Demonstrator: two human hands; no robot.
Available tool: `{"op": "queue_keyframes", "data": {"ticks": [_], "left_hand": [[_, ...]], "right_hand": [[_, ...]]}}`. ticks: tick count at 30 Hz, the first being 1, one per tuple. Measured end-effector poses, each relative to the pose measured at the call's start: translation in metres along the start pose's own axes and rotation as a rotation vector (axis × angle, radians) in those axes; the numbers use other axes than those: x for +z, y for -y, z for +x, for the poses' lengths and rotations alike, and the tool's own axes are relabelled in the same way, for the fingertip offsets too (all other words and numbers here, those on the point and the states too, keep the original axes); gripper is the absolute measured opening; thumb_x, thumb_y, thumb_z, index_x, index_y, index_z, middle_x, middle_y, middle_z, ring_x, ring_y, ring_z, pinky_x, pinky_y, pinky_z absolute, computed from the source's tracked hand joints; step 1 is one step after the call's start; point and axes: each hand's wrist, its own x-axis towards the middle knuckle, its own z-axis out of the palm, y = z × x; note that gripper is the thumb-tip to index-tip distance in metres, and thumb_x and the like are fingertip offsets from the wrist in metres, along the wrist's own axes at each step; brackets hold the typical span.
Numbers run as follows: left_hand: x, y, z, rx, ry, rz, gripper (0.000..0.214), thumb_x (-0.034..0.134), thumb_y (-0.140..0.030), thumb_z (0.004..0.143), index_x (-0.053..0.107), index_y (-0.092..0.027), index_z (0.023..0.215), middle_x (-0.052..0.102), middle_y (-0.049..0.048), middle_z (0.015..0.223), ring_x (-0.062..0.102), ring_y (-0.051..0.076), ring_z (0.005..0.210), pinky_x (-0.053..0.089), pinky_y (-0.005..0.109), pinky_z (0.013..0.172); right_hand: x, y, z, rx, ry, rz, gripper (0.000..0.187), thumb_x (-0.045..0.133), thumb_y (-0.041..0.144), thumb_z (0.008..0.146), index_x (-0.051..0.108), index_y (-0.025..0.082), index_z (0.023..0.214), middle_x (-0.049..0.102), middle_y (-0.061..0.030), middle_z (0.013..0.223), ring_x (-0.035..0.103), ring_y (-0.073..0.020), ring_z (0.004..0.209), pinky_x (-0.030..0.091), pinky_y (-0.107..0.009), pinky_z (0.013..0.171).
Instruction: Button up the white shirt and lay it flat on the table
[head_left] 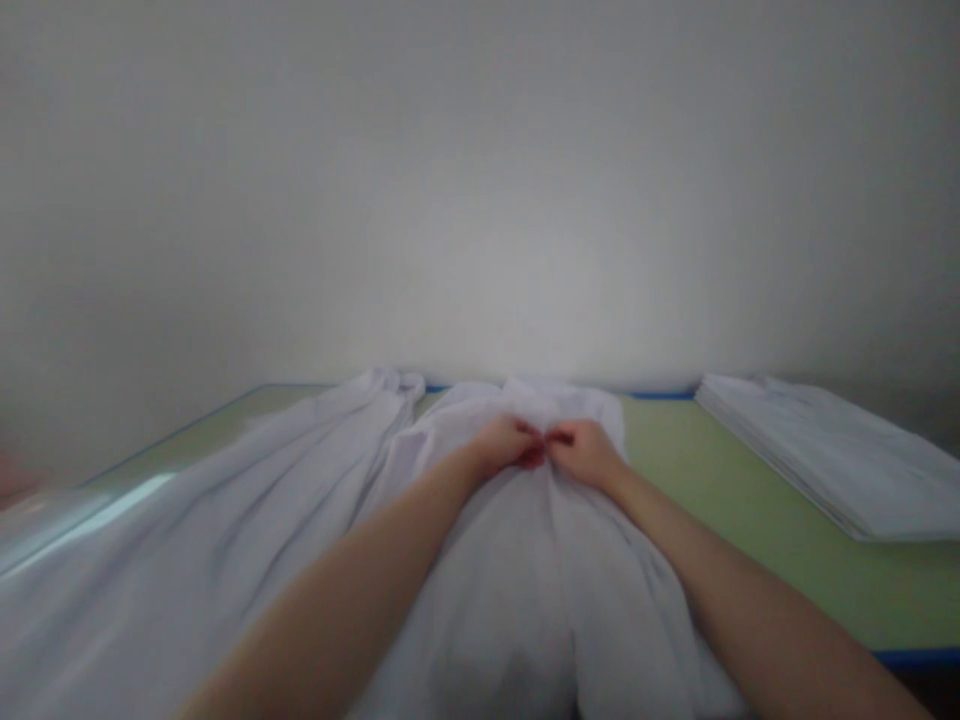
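A white garment (517,560) lies in front of me with its front opening running down the middle. My left hand (511,443) and my right hand (585,450) meet at the upper part of this opening. The fingers of both are closed in a pinch on the white cloth, their tips almost touching. Blur hides any small fastener between the fingertips. Bunched white fabric rises behind the hands, and the garment spreads toward me between my forearms.
More white cloth (225,520) lies in long folds on the left. A neat stack of folded white fabric (847,460) sits at the right. The green tabletop (735,530) has a blue edge and meets a pale wall (480,180).
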Motion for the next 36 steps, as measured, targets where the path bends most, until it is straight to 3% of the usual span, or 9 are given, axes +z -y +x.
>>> {"op": "queue_keyframes", "data": {"ticks": [9, 16, 24, 31, 36], "left_hand": [[-0.001, 0.004, 0.002, 0.048, 0.04, 0.051, 0.008, 0.062, -0.018, 0.071, 0.059, -0.014, 0.066, 0.059, 0.0009, 0.059, 0.053, 0.008, 0.05, 0.046, 0.021, 0.051], [-0.001, 0.006, 0.003, 0.093, 0.051, -0.077, 0.008, 0.066, -0.019, 0.067, 0.061, -0.013, 0.067, 0.061, 0.0014, 0.066, 0.056, 0.009, 0.058, 0.047, 0.022, 0.058], [-0.001, 0.003, 0.001, 0.115, 0.054, -0.083, 0.006, 0.062, -0.02, 0.067, 0.061, -0.014, 0.067, 0.059, 0.0004, 0.063, 0.053, 0.008, 0.055, 0.043, 0.021, 0.055], [0.0, 0.003, 0.003, 0.139, 0.028, 0.001, 0.009, 0.063, -0.022, 0.066, 0.06, -0.014, 0.065, 0.058, 0.0003, 0.062, 0.052, 0.009, 0.055, 0.043, 0.021, 0.054], [0.001, 0.012, 0.013, 0.168, -0.066, 0.12, 0.012, 0.062, -0.025, 0.069, 0.062, -0.013, 0.069, 0.059, 0.0011, 0.063, 0.052, 0.009, 0.056, 0.041, 0.022, 0.054]], "right_hand": [[-0.001, -0.005, 0.0, 0.009, -0.003, -0.009, 0.016, 0.059, 0.028, 0.076, 0.071, 0.018, 0.078, 0.069, -0.0019, 0.073, 0.062, -0.0136, 0.068, 0.041, -0.022, 0.063], [-0.002, 0.002, -0.002, -0.05, -0.043, -0.098, 0.016, 0.057, 0.025, 0.079, 0.071, 0.019, 0.079, 0.07, -0.0022, 0.075, 0.061, -0.0132, 0.068, 0.039, -0.022, 0.064], [-0.005, 0.011, -0.004, -0.079, -0.084, -0.266, 0.016, 0.056, 0.028, 0.081, 0.069, 0.019, 0.078, 0.068, -0.0028, 0.079, 0.059, -0.0138, 0.073, 0.036, -0.022, 0.065], [-0.002, 0.013, -0.005, -0.068, -0.083, -0.288, 0.016, 0.055, 0.025, 0.081, 0.07, 0.02, 0.084, 0.069, -0.0034, 0.083, 0.06, -0.0149, 0.078, 0.037, -0.023, 0.07], [-0.001, 0.011, -0.005, -0.044, -0.068, -0.255, 0.018, 0.054, 0.026, 0.082, 0.07, 0.02, 0.088, 0.07, -0.0035, 0.086, 0.061, -0.0151, 0.08, 0.039, -0.023, 0.07]]}}
